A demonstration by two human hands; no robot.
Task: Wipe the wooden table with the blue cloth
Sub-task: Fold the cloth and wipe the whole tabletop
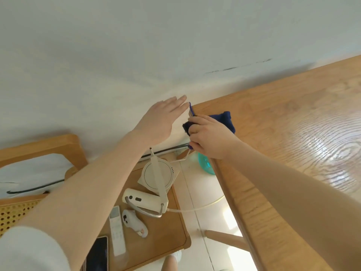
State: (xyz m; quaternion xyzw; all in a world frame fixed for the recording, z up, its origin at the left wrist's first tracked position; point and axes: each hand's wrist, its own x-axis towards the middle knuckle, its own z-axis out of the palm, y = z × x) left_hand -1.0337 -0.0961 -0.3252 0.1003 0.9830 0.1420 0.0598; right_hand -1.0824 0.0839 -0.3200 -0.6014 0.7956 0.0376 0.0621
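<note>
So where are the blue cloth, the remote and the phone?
Cloth (224, 119): head view, on the bunched part lying on the table corner.
Remote (116, 231): head view, on the middle of its white body.
Phone (97, 253): head view, on its dark screen.

We see the wooden table (283, 133), light oak with a strong wavy grain and a glossy sheen where light falls on it, running from the near right toward the wall. The blue cloth (224, 119) (a deep navy, bunched and folded) sits at the table's far left corner, draped over the edge so that part lies on the top and part hangs down the side.
</note>
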